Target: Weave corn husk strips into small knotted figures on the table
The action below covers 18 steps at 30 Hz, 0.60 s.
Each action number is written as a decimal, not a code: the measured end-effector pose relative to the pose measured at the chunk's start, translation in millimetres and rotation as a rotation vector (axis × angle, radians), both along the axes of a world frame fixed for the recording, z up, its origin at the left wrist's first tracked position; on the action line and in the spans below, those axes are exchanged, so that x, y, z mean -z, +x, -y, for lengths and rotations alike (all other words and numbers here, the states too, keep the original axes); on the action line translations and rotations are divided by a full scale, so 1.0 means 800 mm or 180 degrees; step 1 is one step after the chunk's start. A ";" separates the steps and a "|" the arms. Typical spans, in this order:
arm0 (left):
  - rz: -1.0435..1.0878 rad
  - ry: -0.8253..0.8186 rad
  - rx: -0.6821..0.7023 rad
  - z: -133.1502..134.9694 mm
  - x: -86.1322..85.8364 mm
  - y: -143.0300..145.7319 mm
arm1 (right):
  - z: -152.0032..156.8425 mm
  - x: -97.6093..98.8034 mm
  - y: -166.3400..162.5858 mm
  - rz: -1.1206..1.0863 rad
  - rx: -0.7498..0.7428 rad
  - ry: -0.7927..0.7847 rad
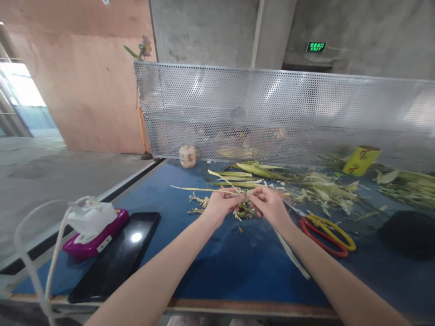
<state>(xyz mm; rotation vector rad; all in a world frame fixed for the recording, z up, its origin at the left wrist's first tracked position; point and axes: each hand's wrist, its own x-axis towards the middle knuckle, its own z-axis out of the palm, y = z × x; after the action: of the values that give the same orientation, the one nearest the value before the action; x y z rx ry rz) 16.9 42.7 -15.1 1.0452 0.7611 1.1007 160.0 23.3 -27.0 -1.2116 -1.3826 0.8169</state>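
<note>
My left hand pinches a long, pale green husk strip whose thin end sticks out to the left. Close beside it, my right hand has thumb and fingers pressed together on the same strip work, its exact hold partly hidden by the fingers. Another strip slants up from between the hands. A long pale strip trails below my right wrist. Small knotted husk pieces lie under the hands, and more knotted pieces are to the left of my left hand.
Green husks and shredded leaves lie behind. Scissors with red and yellow handles rest right of my forearm. A tablet, purple power strip, jar and yellow can stand around; a perforated metal panel closes the back.
</note>
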 end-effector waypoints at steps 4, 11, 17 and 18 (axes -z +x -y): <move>-0.0135 0.0251 -0.0092 -0.009 0.002 -0.003 | 0.004 -0.008 -0.001 -0.0002 -0.0145 -0.0047; -0.0297 0.0362 -0.0198 -0.017 0.000 -0.011 | 0.012 -0.019 0.013 0.0775 -0.0790 0.0623; -0.0623 0.0574 -0.0105 -0.015 0.002 -0.011 | 0.011 -0.018 0.024 0.2432 -0.0612 0.2105; -0.0689 0.0620 -0.0084 -0.014 0.002 -0.010 | 0.011 -0.018 0.024 0.2486 -0.0614 0.2188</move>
<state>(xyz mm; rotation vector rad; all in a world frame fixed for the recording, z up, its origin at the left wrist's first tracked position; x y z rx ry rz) 8.6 54.2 -16.7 1.3383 0.8535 1.1117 179.0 14.5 -12.9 -0.8624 -2.1945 -0.0881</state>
